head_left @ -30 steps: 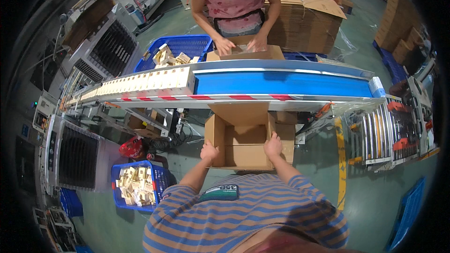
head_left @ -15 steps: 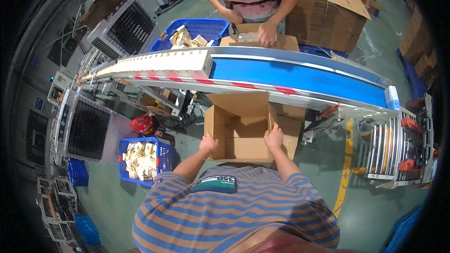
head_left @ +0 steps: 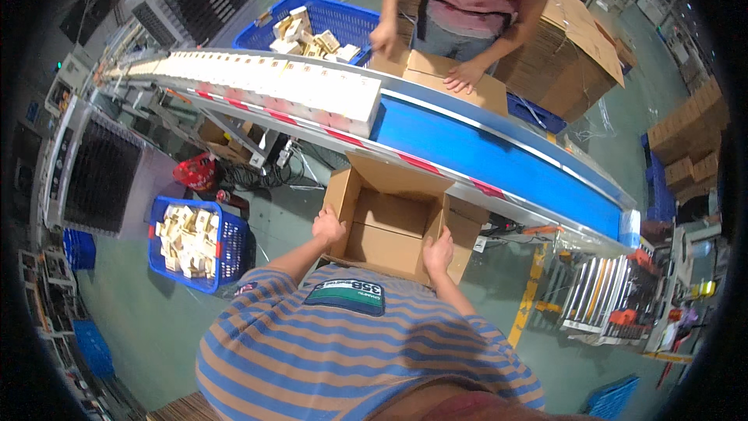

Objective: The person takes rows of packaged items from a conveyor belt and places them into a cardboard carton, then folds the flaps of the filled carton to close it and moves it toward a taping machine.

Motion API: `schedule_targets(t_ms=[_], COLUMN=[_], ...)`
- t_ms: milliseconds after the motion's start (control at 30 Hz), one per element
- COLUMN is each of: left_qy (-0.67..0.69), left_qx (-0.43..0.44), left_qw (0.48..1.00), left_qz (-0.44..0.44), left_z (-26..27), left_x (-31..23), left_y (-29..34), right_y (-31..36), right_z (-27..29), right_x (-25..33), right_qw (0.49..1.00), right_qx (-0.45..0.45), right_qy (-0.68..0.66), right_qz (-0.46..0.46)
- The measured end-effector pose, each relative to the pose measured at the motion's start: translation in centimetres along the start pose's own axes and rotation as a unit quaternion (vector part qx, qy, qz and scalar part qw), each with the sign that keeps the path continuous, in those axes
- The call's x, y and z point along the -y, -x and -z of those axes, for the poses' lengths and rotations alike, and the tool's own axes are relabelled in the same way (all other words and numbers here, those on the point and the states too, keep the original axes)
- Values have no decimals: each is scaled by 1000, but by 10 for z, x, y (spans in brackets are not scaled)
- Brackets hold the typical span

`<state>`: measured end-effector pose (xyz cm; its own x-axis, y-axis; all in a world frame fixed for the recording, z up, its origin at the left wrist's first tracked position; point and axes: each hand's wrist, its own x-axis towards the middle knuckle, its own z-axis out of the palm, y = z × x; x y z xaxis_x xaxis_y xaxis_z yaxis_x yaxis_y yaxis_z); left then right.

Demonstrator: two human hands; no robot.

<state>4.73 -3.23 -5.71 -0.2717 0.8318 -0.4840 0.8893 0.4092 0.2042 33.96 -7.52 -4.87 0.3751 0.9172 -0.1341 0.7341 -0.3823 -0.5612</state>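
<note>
In front of my body is an open cardboard box (head_left: 387, 214), with nothing inside and its far flap standing up against the conveyor's side. My left hand (head_left: 328, 228) grips the box's left wall, fingers outside and thumb near the edge. On the opposite side my right hand (head_left: 438, 252) is closed on the right wall. Just beyond the box runs a blue conveyor belt (head_left: 499, 160). A long row of white cartons (head_left: 312, 93) stands packed together on the belt's left part.
A blue basket of small cartons (head_left: 222, 253) sits on the floor at left; another blue basket (head_left: 343, 23) is behind the conveyor. Across the belt a co-worker presses a hand on a closed box (head_left: 436, 78). A roller table (head_left: 596, 292) stands at right, flattened cardboard (head_left: 561, 54) far right.
My view has turned, so the scene appears tilted. The row of white cartons reaches farther right along the belt. The co-worker's box flaps have been folded down. Both my hands still hold the box.
</note>
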Motion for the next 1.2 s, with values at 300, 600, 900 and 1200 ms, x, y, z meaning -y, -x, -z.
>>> schedule_targets(t_ms=[300, 600, 900, 1200], left_qy=[126, 223, 437, 382], left_qx=[-510, -125, 67, -92], left_qw=[796, 936, 813, 865], left_qz=[-301, -242, -380, -313], left_z=[210, 280, 267, 382], left_x=[-21, -87, -98, -48], left_y=[-67, -171, -158, -133], right_y=[-32, -154, -178, -161], right_z=[34, 56, 54, 89], right_x=[3, 259, 234, 326], right_qw=[995, 965, 946, 777], right_qx=[3, -30, 51, 170], right_qy=[-50, -44, -293, -598], right_qz=[91, 258, 131, 98])
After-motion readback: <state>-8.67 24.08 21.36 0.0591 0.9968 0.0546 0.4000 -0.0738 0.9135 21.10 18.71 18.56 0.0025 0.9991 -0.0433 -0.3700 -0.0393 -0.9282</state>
